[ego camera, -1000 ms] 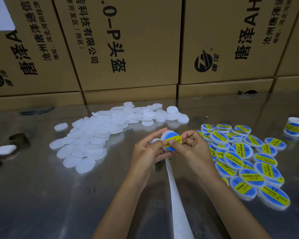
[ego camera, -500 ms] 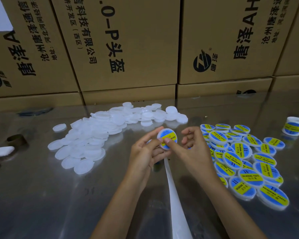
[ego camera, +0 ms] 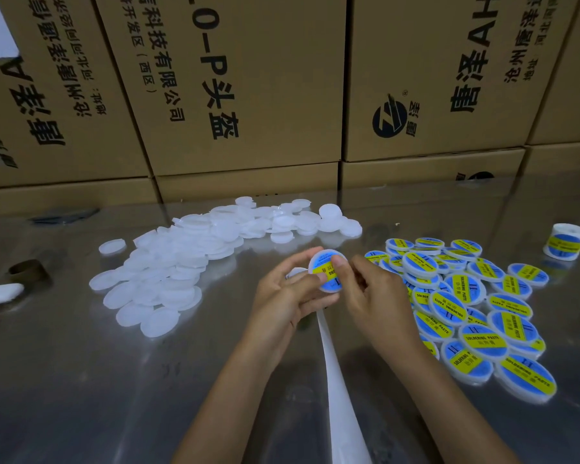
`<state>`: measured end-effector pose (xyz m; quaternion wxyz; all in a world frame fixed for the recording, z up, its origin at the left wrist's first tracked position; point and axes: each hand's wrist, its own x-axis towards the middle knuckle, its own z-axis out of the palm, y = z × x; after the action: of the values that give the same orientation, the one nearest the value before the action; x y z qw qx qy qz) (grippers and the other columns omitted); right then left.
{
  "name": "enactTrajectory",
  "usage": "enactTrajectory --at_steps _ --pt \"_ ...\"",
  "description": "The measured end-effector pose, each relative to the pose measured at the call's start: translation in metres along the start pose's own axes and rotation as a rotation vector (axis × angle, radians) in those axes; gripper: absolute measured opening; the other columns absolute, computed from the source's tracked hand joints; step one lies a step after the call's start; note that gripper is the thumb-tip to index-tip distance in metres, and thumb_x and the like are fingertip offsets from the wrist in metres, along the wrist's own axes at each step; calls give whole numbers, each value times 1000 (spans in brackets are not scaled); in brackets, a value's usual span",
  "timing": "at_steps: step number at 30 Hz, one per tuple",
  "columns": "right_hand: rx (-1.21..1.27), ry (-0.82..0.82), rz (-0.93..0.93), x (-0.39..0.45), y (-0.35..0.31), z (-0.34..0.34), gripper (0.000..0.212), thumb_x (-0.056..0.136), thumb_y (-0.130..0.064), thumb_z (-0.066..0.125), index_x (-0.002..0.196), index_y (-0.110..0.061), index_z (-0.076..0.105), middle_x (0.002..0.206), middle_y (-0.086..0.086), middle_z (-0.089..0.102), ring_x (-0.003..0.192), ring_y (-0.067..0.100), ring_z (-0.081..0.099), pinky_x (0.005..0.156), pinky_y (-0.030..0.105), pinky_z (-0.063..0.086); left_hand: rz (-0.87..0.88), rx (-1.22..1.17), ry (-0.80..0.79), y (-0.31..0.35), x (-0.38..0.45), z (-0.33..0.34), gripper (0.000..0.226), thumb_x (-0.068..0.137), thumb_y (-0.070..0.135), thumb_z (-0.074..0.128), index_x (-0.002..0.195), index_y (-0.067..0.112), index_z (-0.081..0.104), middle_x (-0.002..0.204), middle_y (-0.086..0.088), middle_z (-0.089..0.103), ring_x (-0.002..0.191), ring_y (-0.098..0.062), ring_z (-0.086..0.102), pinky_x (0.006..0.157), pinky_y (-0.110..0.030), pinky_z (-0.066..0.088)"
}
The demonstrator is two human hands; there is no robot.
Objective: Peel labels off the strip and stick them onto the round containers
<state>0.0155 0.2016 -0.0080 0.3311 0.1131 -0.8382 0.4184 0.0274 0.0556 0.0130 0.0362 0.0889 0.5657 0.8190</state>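
Unlabelled white containers are lying heaped at my left. My left hand is cupping the round container above the table, fingers curled around its rim. My right hand is pressing its thumb onto the label. The backing strip is trailing toward me. Labelled containers are lying piled at right.

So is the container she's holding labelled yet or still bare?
Labelled: the held container shows a blue and yellow label on its face, with the right hand thumb pressing on it while the left hand grips it.
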Motion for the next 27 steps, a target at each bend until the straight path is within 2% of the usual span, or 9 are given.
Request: enactTrajectory --at_steps 4,6,8,11,14,17,21,25,27 --pt "53 -75 -30 2 5 -1 37 103 -32 46 66 -34 39 59 -18 48 55 8 41 52 22 27 58 243 11 4 -1 -8 41 85 -3 74 118 15 59 98 -12 72 73 -25 73 64 -26 58" --pt "149 -118 11 1 4 0 35 103 -37 43 69 -28 45 56 -14 45 55 9 39 52 23 29 59 275 -65 5 -1 -11 51 83 -3 76 125 19 58 101 -18 68 76 -26 73 67 -28 58" --pt "264 -122 87 1 2 0 38 100 -46 40 68 -28 46 56 -12 43 55 6 38 53 24 32 85 274 -72 5 0 -12 47 80 -4 77 122 16 67 105 -20 67 85 -30 74 70 -32 60" --pt "369 -172 168 1 1 0 39 93 -63 44 74 -29 53 62 -7 51 60 10 46 61 33 42 102 177 93 5 2 -13 33 77 -3 80 108 7 71 100 -21 70 79 -31 75 63 -31 61" --pt "304 -282 157 -1 0 3 53 76 -77 57 84 -25 59 66 -1 57 59 8 46 60 36 44 99 108 196 4 4 -15 20 81 3 78 99 1 68 88 -21 74 67 -26 73 55 -30 59" --pt "276 -327 108 -3 -1 5 49 72 -70 65 79 -22 58 64 -1 60 56 5 45 57 37 43 100 138 247 -1 6 -14 13 81 13 79 86 5 71 81 -20 74 65 -23 72 50 -31 58" --pt "241 -277 56 -3 2 5 41 87 -51 65 70 -16 51 54 -10 43 53 6 37 51 20 32 102 147 242 -1 5 -13 25 86 20 74 95 -2 66 83 -16 75 67 -23 73 51 -33 59" --pt "154 -148 67 0 5 0 43 99 -36 54 61 -24 38 51 -7 33 51 8 30 49 21 24 73 147 77 0 3 -11 18 88 14 70 104 6 66 89 -13 74 74 -25 74 55 -28 59" --pt "126 -107 71 1 6 -3 45 101 -32 52 58 -34 38 49 -8 36 50 10 31 48 22 23 41 171 -38 -3 2 -9 30 88 2 70 116 10 67 100 -13 72 83 -28 74 62 -28 60"
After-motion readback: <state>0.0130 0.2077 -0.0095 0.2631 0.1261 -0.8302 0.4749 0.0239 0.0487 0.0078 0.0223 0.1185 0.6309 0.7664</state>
